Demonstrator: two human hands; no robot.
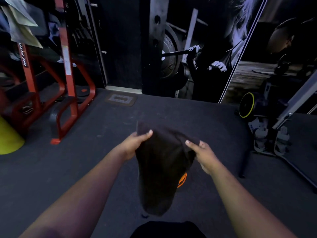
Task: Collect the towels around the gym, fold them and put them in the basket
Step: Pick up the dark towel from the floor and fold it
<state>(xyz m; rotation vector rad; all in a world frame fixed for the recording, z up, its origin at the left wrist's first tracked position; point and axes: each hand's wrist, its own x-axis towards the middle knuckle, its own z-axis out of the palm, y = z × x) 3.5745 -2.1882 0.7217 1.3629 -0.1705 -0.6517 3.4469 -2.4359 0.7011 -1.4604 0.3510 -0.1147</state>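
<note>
Partly hidden, an orange thing [182, 180] peeks behind one dark towel [159, 177]; left hand [135, 145] and right hand [202, 155] pinch its top.

Red rack [68, 74] left, open floor [171, 110] ahead

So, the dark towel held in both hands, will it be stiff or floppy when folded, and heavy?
The dark towel is probably floppy: it sags in a long drape below the left hand and right hand. It seems light, since fingertip pinches at its top edge hold it. It will likely need a flat surface to fold neatly.
</note>
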